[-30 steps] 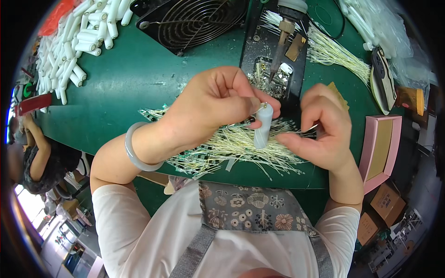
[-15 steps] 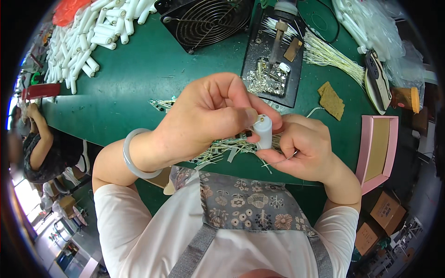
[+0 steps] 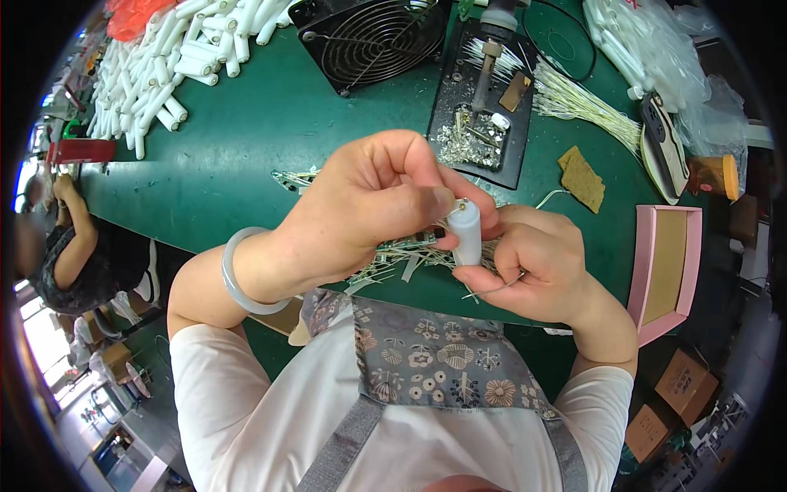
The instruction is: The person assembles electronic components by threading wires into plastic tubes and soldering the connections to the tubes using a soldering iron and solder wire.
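Between my two hands a white cylinder [image 3: 467, 238] stands nearly upright, with a small brassy metal spot on its top end. My left hand [image 3: 385, 197] is closed, its thumb and fingers pinching at the cylinder's top. My right hand [image 3: 541, 258] is closed round the cylinder's lower part, and a thin wire runs across its fingertips. Below the hands lie small green circuit boards [image 3: 414, 241] with pale wires, partly hidden by my left hand. What the left fingertips pinch on the top is too small to make out.
A pile of white cylinders [image 3: 176, 66] lies at the far left, beside a black fan [image 3: 377, 45]. A soldering iron [image 3: 485, 78] rests over a black tray [image 3: 512, 156] with solder bits. Right of it are a wire bundle [image 3: 586, 107], a brown sponge [image 3: 582, 179] and a pink box [image 3: 643, 271].
Both hands keep their hold on the white cylinder and have barely moved. The whole view has shifted slightly.
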Motion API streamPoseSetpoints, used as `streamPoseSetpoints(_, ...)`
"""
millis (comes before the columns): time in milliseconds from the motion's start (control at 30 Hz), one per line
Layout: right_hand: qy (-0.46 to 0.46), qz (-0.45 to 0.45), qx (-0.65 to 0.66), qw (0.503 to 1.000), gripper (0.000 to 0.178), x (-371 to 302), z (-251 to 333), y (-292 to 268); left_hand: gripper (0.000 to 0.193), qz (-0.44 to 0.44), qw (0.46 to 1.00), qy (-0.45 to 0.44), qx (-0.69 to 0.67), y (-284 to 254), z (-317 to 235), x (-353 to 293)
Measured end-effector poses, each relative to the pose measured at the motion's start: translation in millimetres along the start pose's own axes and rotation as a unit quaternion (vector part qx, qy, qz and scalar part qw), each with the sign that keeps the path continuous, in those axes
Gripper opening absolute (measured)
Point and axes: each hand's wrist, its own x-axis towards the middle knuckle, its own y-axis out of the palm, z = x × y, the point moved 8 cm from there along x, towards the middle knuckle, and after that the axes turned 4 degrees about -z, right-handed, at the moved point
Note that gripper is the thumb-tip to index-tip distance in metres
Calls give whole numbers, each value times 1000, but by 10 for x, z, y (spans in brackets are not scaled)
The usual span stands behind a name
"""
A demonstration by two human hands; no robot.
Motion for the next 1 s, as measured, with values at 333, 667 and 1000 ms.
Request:
streamPoseSetpoints(333,-41,-5,57,998,41,-10,34,-102,26,-64,989,103,-80,-202,-486,-402)
streamPoseSetpoints(667,53,-36,83,994,40,-32,-162,-171,22,-46,794,-156,586,-1169,-697,-1831)
streamPoseSetpoints(1000,40,-24,90,995,34,-17,-144,-94,33,-315,393,130,854,-2427,-1207,-483)
